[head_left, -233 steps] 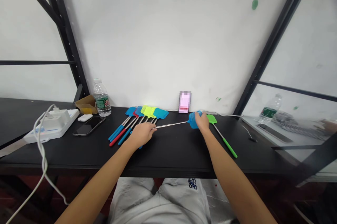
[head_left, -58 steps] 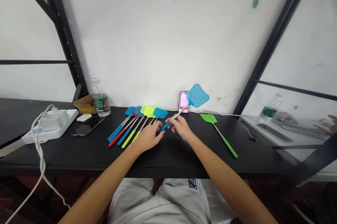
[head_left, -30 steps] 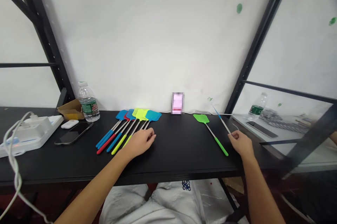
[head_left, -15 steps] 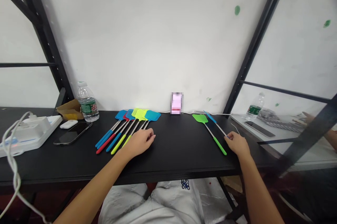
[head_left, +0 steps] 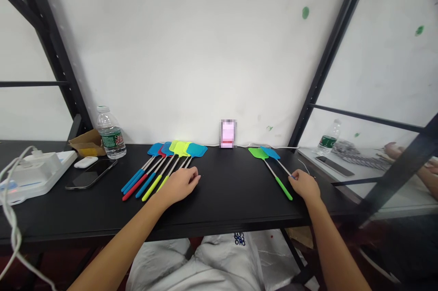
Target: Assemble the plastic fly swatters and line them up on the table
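A white wall (head_left: 171, 54) rises behind the black tabletop (head_left: 232, 195); black metal shelving uprights (head_left: 51, 49) frame it.

This looks like a plain workroom split into bays: a black steel rack upright (head_left: 56, 54) frames a white wall, and a black counter (head_left: 239, 190) carries fly swatters (head_left: 178, 148), a power strip (head_left: 34, 177) and a water bottle (head_left: 110, 133). Another person's hand (head_left: 393, 150) shows at a neighbouring white counter (head_left: 342, 163).

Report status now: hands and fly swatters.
Right hand on the handle of the blue fly swatter. Its head touching the green fly swatter. Left hand resting open on the black table, beside the row of fly swatters.
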The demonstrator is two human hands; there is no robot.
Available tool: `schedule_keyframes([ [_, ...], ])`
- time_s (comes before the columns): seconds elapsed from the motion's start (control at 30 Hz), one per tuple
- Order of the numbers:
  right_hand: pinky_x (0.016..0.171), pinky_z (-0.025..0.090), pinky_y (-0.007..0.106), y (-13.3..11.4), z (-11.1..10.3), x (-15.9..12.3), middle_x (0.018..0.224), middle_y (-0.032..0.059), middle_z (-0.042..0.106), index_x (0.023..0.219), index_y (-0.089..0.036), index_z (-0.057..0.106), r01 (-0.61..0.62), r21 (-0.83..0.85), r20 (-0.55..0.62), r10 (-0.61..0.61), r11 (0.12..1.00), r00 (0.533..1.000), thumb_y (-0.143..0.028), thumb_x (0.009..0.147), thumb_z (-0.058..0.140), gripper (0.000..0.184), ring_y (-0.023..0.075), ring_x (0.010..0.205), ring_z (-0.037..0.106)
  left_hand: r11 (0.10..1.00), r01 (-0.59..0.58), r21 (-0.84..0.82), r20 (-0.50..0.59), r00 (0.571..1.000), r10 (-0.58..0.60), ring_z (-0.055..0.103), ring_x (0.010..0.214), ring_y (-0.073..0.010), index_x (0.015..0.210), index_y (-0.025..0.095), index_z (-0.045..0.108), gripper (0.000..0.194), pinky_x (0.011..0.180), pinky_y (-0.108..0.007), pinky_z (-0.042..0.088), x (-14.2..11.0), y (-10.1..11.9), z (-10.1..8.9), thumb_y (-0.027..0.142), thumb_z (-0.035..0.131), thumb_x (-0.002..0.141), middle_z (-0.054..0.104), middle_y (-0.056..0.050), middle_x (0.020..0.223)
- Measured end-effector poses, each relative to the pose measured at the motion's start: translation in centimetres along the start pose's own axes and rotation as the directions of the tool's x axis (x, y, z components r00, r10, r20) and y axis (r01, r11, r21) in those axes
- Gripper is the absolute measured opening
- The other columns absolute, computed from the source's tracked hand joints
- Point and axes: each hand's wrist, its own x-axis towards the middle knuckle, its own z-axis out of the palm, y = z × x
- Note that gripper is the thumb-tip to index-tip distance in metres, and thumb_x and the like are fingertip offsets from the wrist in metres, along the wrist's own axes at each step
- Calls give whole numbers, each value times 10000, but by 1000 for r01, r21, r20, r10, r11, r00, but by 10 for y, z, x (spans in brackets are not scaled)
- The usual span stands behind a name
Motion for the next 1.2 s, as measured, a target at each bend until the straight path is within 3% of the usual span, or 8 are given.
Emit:
schedule_keyframes([
  [0.47,600,372,300,-11,-7,-6,770,60,687,751,-224,641,-61,50,-65,64,997,996,-420,808,498,249,241,720,623,1000,-13,17,-7,1000,13,543,664,-164,781,219,507,247,578,-255,296,0,-2,2,375,391,932,568,3,673],
  [0.67,589,383,282,-10,-4,-7,718,55,673,698,-207,625,44,152,-46,-37,987,998,-478,769,571,285,209,668,614,1000,2,23,8,1000,-2,554,674,-167,777,216,513,260,584,-257,307,-1,-1,0,382,387,932,582,-5,691],
  [0.83,590,382,276,-9,-1,-7,702,35,666,694,-213,607,65,147,-26,-62,987,998,-422,770,591,222,192,653,607,999,14,45,1,1000,-14,565,679,-172,786,220,515,247,589,-260,311,0,0,0,375,388,930,586,-2,679],
  [1.03,565,358,276,-9,0,-6,715,41,663,708,-211,604,62,95,-39,-58,994,998,-398,793,578,207,194,662,599,968,153,201,-49,988,-146,609,753,-200,819,215,532,223,618,-272,333,2,-2,-3,363,402,922,639,-34,758],
  [1.2,561,342,273,-9,0,-7,748,41,664,737,-212,594,59,50,-31,-57,997,998,-373,807,557,179,196,683,593,879,331,343,-142,943,-300,630,835,-262,856,184,543,186,634,-300,383,2,-13,2,322,424,895,655,-94,859],
])
